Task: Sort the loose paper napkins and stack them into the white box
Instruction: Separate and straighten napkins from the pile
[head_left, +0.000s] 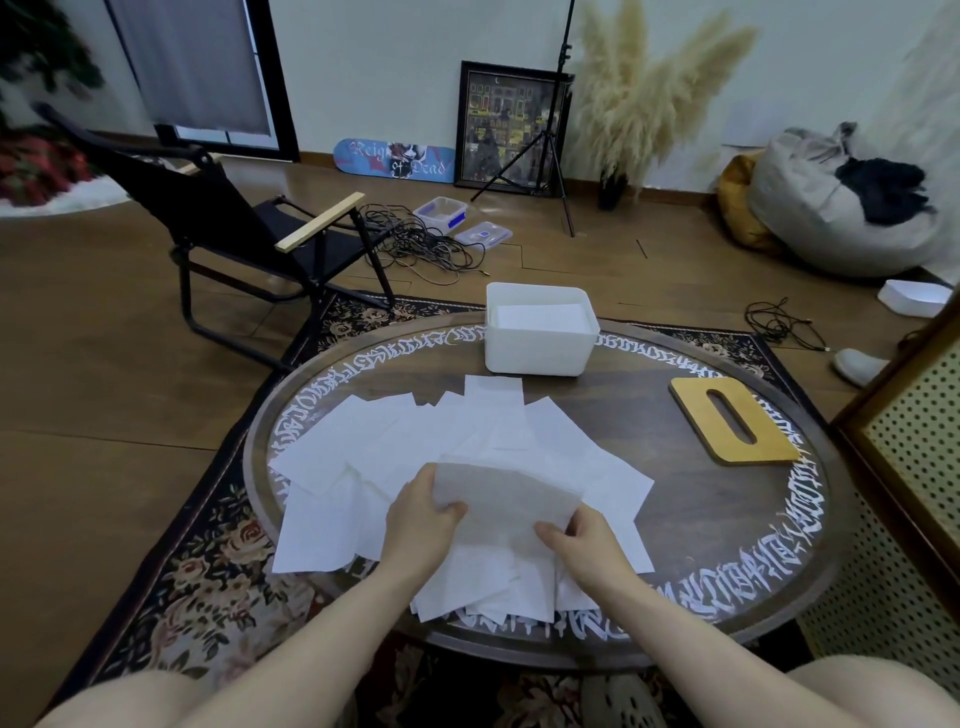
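Several loose white paper napkins lie spread and overlapping across the near half of the round table. Both hands hold one napkin lifted a little above the pile. My left hand pinches its left edge, and my right hand pinches its lower right edge. The white box stands at the table's far side, open on top, with white napkins lying flat inside it.
The wooden lid with an oval slot lies on the round table to the right. A black folding chair stands on the floor at the far left. A perforated cabinet stands close at the right.
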